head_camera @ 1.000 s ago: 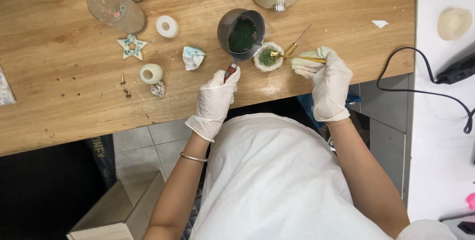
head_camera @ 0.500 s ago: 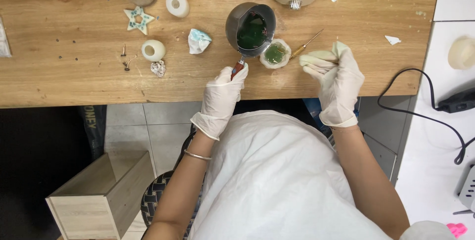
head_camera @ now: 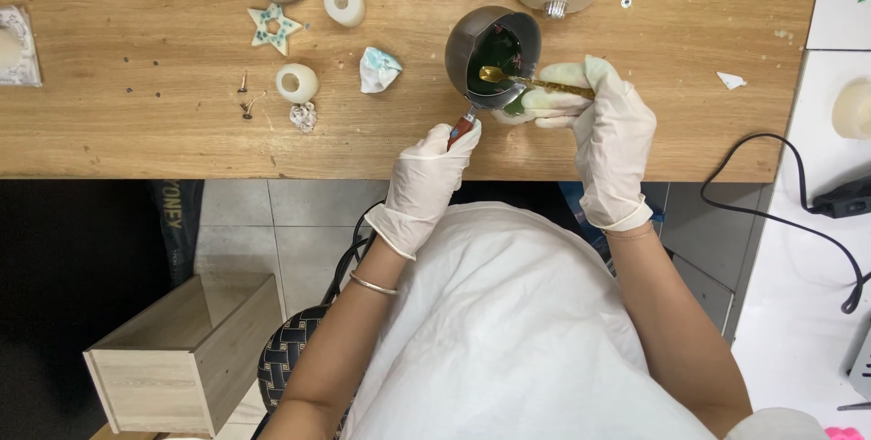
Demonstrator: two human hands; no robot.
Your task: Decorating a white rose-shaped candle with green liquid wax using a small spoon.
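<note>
The pot (head_camera: 493,57) handle is gripped by the left hand (head_camera: 426,181); a spoon (head_camera: 531,83) pinched by the right hand (head_camera: 606,132) is dipped in it; green liquid remains.

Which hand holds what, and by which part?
Left hand grips the small metal pot by its red-tipped handle. Right hand pinches a gold spoon by its stem.

Hands (head_camera: 426,177) wore thin matt white latex-like gloves. Metal pot (head_camera: 493,45) looked dull grey outside, its green liquid glossy. Gold metal spoon (head_camera: 535,83) shone. Wooden tabletop (head_camera: 136,132) showed smooth matt grain.
</note>
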